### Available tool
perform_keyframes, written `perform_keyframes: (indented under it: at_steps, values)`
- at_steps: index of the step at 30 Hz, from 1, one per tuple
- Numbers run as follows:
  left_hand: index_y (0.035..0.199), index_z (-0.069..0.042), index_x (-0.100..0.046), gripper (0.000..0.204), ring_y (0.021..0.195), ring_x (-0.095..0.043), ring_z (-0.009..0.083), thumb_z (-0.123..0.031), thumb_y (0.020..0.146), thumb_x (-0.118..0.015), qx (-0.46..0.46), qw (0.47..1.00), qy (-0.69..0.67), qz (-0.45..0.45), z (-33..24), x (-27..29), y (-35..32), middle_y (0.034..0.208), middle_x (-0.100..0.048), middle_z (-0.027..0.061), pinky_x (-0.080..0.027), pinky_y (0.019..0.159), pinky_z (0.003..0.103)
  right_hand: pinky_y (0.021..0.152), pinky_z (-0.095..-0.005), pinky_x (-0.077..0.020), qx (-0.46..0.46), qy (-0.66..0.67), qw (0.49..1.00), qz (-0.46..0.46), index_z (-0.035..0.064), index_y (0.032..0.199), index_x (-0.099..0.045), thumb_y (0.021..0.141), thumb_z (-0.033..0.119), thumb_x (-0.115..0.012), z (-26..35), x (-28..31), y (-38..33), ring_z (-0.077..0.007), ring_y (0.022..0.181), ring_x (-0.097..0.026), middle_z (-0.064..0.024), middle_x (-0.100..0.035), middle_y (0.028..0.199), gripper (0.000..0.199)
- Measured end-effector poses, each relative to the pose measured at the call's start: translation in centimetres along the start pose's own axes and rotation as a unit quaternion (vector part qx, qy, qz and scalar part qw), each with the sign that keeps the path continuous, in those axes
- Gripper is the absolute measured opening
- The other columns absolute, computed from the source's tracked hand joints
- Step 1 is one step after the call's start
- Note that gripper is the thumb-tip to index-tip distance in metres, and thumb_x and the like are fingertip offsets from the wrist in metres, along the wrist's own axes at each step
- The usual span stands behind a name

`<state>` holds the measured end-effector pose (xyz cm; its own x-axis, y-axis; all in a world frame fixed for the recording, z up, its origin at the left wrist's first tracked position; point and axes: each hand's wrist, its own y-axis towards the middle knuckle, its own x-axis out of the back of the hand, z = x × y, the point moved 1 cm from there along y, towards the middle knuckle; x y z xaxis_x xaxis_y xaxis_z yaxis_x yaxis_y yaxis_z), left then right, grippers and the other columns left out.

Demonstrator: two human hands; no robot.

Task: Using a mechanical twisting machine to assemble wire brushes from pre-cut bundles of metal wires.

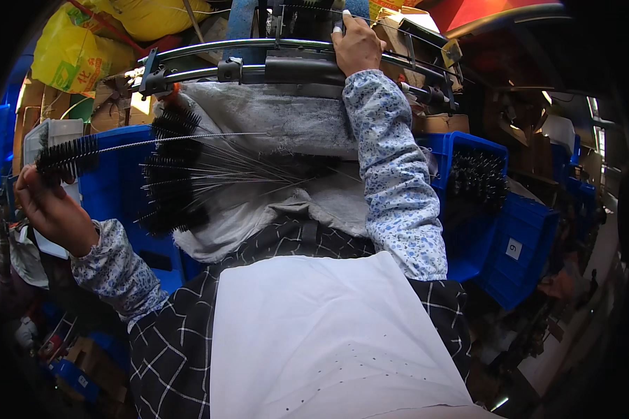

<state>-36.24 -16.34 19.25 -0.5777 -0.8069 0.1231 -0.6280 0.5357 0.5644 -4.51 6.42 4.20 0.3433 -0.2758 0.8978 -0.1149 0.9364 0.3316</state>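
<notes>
My left hand (54, 211), at the far left, is closed on the black bristled end of a wire brush (68, 155). The brush's thin twisted stem points right across my lap. Below that stem, a bundle of similar black wire brushes (176, 171) lies on a grey cloth (272, 115), stems fanning to the right. My right hand (357, 43) reaches forward to a machine with metal rods (279, 43). Its fingers are bent, with white coverings on two tips, beside black bristles (311, 8) at the top edge. What those fingers pinch is hidden.
Blue bins stand on both sides; the right bin (495, 145) holds several black brushes (476, 176). Another blue crate (517, 244) leans beside it. Yellow plastic bags (77, 56) and cardboard boxes (112, 105) crowd the far left. A red surface (489, 14) is at upper right.
</notes>
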Motion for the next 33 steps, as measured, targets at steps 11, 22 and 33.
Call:
perform_keyframes:
  at_steps: [11,22,33]
  values:
    - [0.088,-0.001,-0.050,0.019,0.073,-0.052,0.0105,-0.019,0.085,-0.047,0.052,0.996,-0.066,-0.013,1.2,0.1,0.3,0.080,-0.053,0.0051,-0.043,0.063,0.021,0.082,-0.0419,-0.0367,0.005,-0.119,0.993,-0.020,0.0200,0.102,-0.057,0.080,0.036,-0.045,-7.8,2.7,2.7,-0.0261,0.094,-0.052,-0.0071,-0.057,0.099,0.030]
    - [0.093,0.000,-0.046,0.020,0.069,-0.057,0.0129,-0.019,0.087,-0.042,0.151,0.945,-0.192,0.219,0.6,-7.4,-2.8,0.081,-0.055,0.0068,-0.047,0.061,0.021,0.072,-0.0286,-0.0428,-0.018,0.227,0.901,0.369,0.0082,0.109,-0.052,0.080,0.029,-0.054,-9.2,13.4,-2.4,-0.0184,0.083,-0.054,-0.0090,-0.057,0.094,0.036]
    - [0.099,0.000,-0.040,0.036,0.056,-0.052,0.0082,-0.034,0.088,-0.035,0.145,0.911,-0.054,0.382,1.1,-9.9,-7.4,0.075,-0.053,0.0061,-0.043,0.056,0.019,0.061,-0.0310,-0.0436,0.098,0.275,0.935,0.202,0.0053,0.101,-0.053,0.084,0.023,-0.045,5.0,8.5,-7.2,-0.0265,0.071,-0.055,-0.0131,-0.058,0.077,0.026]
